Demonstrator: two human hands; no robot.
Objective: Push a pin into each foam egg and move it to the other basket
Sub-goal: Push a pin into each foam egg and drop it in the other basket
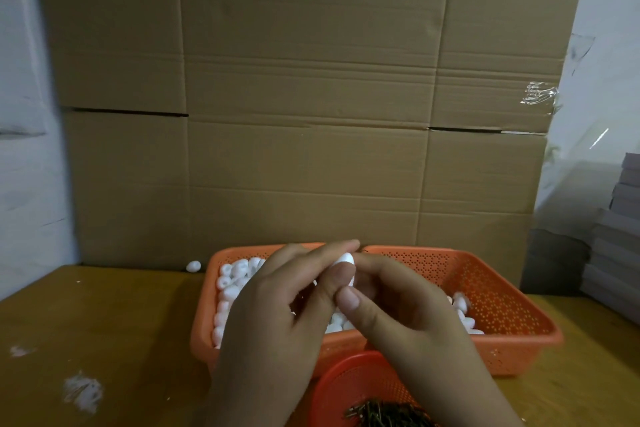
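White oval foam egg [344,262] pinched between left hand [277,308] and right hand [398,305] fingertips. Beneath hands: orange baskets [502,288] holding eggs. Nearer: round basket [346,388] of pins [384,414].

The scene is dim and warm-tinted, softly lit from above. Wide-angle distortion bows the cardboard sheets [311,97] at the edges. Both hands blur slightly; clear tape [540,95] catches faint glare.

foam egg [346,262] mostly hidden by fingers [332,282]
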